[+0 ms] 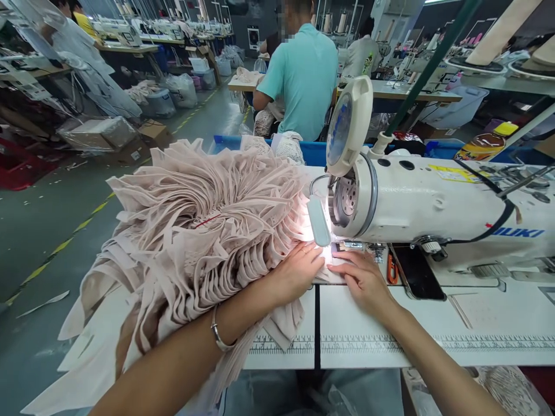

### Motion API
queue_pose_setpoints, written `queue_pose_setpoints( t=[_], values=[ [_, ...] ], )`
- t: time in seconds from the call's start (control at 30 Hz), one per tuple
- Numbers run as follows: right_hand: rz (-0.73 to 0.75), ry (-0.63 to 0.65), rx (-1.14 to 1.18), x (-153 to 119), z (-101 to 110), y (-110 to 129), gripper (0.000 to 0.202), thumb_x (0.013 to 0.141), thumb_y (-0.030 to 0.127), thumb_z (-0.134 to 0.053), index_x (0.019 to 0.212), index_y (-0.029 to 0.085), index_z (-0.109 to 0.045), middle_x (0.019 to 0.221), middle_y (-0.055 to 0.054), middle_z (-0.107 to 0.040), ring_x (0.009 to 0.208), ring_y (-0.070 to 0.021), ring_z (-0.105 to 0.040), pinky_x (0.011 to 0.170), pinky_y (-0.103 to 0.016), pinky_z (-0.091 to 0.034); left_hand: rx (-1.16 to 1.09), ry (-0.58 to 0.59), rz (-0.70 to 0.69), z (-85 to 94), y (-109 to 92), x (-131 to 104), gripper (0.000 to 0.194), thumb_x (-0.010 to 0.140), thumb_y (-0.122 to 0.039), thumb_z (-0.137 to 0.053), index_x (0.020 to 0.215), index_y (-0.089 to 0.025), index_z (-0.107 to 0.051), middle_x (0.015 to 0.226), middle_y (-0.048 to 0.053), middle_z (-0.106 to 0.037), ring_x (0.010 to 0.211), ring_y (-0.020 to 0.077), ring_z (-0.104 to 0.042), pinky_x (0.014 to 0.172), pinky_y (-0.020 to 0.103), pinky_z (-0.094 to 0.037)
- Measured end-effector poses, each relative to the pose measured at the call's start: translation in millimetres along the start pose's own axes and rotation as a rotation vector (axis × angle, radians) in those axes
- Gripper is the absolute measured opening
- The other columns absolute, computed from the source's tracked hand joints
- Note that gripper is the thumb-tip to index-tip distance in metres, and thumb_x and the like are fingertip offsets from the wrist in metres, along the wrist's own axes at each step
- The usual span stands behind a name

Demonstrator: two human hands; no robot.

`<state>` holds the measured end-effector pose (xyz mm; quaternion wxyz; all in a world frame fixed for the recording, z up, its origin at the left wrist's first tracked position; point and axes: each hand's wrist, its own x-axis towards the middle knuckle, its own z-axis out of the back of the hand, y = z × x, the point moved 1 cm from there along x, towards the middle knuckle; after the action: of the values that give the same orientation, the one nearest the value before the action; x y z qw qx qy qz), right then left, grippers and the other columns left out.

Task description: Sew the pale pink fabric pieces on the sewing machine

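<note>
Pale pink cloth (208,190), heaped in ruffled folds, lies left of the sewing machine (425,202) and runs up to its lit end. Our left hand (301,271) rests flat on it, fingers extended; our right hand (366,283), fingers spread, touches its edge just in front of the machine. We judge that the heap's weight could drag the cloth askew, or a fold slip underneath unnoticed in the glare.
</note>
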<state>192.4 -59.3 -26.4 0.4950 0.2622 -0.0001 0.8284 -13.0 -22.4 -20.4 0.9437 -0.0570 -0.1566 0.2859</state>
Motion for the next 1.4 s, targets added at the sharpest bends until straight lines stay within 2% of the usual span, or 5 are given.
queue_pose_setpoints(
  t=[0.17,0.73,0.93,1.17,1.4],
  values=[
    [0.074,-0.026,-0.002,-1.0,-0.6,0.5,0.038,0.087,0.006,-0.042,0.094,0.026,-0.074,0.109,-0.002,-0.075,0.105,-0.021,-0.065,0.091,-0.041,-0.047,-0.021,0.037,0.003,2.1,0.4,1.7,0.022,0.089,0.001,-0.042,0.094,-0.014,-0.057,0.107,0.01,-0.06,0.099,0.0218,-0.054,0.091,0.034,-0.045],
    [0.05,0.004,-0.046,1.4,-5.3,-0.3,0.037,0.084,0.004,-0.042,0.099,0.025,-0.07,0.116,-0.004,-0.073,0.107,-0.0221,-0.066,0.095,-0.042,-0.045,-0.019,0.022,0.068,2.6,1.0,3.3,0.027,0.088,0.002,-0.044,0.105,-0.015,-0.056,0.12,0.011,-0.059,0.11,0.0243,-0.056,0.094,0.036,-0.044],
    [0.017,0.046,-0.049,1.9,-8.2,-4.2,0.041,0.081,0.003,-0.042,0.103,0.025,-0.069,0.12,-0.003,-0.071,0.104,-0.0199,-0.066,0.095,-0.039,-0.047,-0.003,-0.063,0.072,-2.1,3.5,2.9,0.021,0.096,-0.007,-0.042,0.108,-0.016,-0.057,0.12,0.011,-0.059,0.113,0.0242,-0.054,0.096,0.038,-0.043],
    [-0.007,0.102,-0.081,6.8,-11.1,-7.9,0.041,0.083,0.004,-0.04,0.107,0.023,-0.066,0.122,-0.005,-0.07,0.102,-0.0202,-0.068,0.088,-0.036,-0.05,0.148,-0.092,0.039,3.0,-0.3,1.7,0.02,0.097,-0.009,-0.042,0.087,-0.015,-0.058,0.088,0.006,-0.059,0.086,0.0205,-0.055,0.08,0.031,-0.043],
    [-0.012,0.149,-0.161,5.8,-15.4,-11.5,0.051,0.084,0.004,-0.036,0.122,0.024,-0.064,0.123,-0.005,-0.07,0.1,-0.0227,-0.067,0.088,-0.041,-0.051,0.135,-0.07,0.028,4.9,-2.1,1.5,0.022,0.097,-0.007,-0.042,0.084,-0.016,-0.057,0.082,0.004,-0.059,0.082,0.0182,-0.055,0.078,0.029,-0.042]
  ],
)
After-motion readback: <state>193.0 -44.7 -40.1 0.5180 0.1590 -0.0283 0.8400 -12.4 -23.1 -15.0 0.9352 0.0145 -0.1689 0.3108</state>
